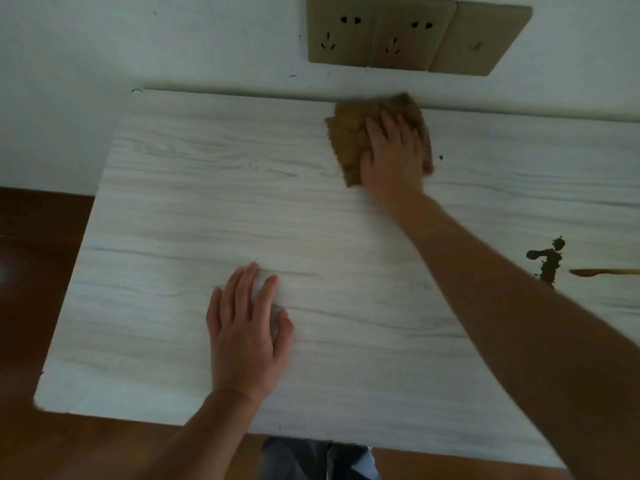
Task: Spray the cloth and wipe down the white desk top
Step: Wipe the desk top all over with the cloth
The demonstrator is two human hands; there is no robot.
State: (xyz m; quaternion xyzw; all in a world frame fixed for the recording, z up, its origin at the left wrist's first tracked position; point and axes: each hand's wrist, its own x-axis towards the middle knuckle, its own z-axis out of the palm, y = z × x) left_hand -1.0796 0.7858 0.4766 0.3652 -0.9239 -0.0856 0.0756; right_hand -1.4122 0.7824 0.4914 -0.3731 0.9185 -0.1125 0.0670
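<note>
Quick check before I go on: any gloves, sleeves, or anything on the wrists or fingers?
No. The left hand and right hand are bare, with no gloves, rings or watch visible. The left forearm and right forearm are uncovered, and no sleeve is in view.

The cloth [349, 140] lies on the surface [173, 202] at its far edge, right of centre, with the right hand [391, 157] resting flat on top of it. The left hand [246, 334] rests flat on the surface near its front edge, left of centre and well apart from the cloth. A row of wall sockets [415, 36] sits on the wall [138, 39] behind and above the surface's far edge, and the floor [38, 271] lies left of the surface.
</note>
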